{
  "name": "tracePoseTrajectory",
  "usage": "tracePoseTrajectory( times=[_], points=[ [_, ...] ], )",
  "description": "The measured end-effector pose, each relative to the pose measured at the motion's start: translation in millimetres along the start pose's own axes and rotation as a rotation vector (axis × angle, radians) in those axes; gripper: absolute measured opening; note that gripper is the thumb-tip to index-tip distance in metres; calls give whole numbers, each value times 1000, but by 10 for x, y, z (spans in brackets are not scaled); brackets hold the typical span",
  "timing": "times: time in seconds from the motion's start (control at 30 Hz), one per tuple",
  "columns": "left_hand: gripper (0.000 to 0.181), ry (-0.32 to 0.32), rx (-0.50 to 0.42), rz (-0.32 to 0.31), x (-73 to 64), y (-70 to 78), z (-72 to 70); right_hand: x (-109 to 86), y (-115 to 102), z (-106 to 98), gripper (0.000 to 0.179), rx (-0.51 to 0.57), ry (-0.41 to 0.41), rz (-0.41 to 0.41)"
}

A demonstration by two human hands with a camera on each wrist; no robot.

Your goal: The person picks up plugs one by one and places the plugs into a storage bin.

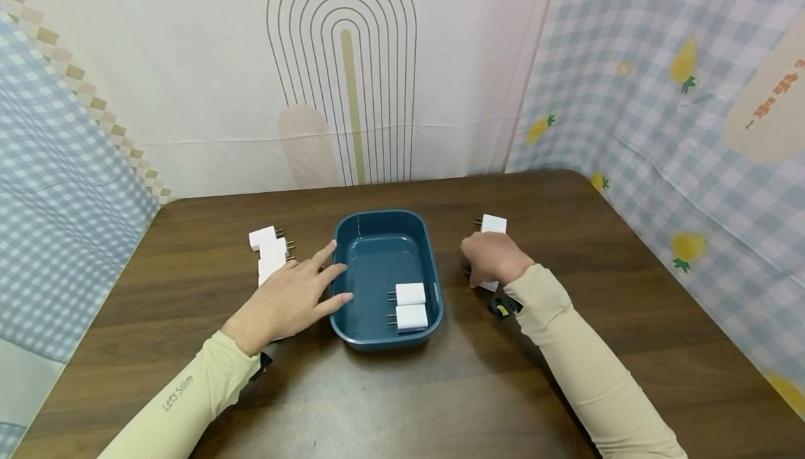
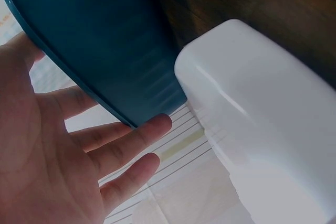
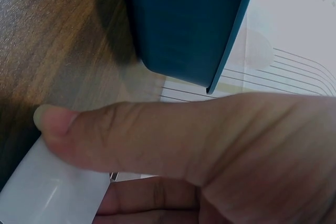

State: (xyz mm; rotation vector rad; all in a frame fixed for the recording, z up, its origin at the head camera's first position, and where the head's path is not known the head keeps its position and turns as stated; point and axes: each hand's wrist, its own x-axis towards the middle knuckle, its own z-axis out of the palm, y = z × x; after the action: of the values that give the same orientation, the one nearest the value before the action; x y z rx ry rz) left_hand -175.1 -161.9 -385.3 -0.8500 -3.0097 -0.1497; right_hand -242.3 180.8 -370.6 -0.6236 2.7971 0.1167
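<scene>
A dark teal bin (image 1: 385, 341) stands mid-table with two white plug adapters (image 1: 411, 318) lying in its near right corner, prongs pointing left. My left hand (image 1: 286, 305) spreads its fingers over the bin's left rim and holds nothing. Beneath and beside that hand lies a column of white plug adapters (image 1: 272, 253), partly covered by it; one white adapter (image 2: 257, 98) looms close in the left wrist view. Right of the bin, my right hand (image 1: 497, 256) pinches a white plug adapter (image 3: 52, 187), its thumb on top and fingers behind. Another adapter (image 1: 493, 223) lies just beyond that hand.
The brown wooden table (image 1: 402, 403) ends at the back against a white cloth with line arches (image 1: 342, 96). Checked cloth (image 1: 660, 137) hangs along the right side, and more at the left. Dark wrist straps (image 1: 503, 307) sit on both wrists.
</scene>
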Motion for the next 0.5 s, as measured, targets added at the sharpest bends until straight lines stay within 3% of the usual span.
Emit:
tracePoseTrajectory(
  times=[0.5],
  points=[
    [67, -1, 4, 6, -3, -4, 1, 15, 24, 6, 18, 22, -16, -12]
  ],
)
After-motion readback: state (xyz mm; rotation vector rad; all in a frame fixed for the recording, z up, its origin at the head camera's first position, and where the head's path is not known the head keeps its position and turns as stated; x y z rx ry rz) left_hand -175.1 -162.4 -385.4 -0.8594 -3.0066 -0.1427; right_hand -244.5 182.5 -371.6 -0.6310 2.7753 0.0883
